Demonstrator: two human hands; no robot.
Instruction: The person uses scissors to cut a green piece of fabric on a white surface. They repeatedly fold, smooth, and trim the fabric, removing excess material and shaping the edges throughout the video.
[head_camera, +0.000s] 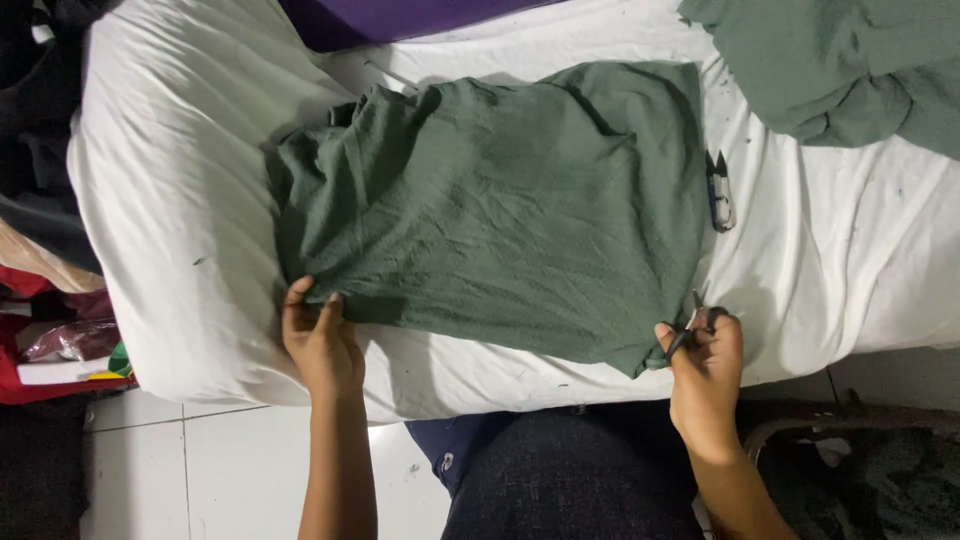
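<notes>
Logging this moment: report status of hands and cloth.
Left hand pinching green cloth near edge. Right hand gripping small scissors at cloth corner. Thread snips lying beside cloth, untouched.

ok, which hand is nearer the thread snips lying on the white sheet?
Right. The right hand sits just below the thread snips, at the green garment's lower right corner; the left hand is across at its lower left edge.
</notes>
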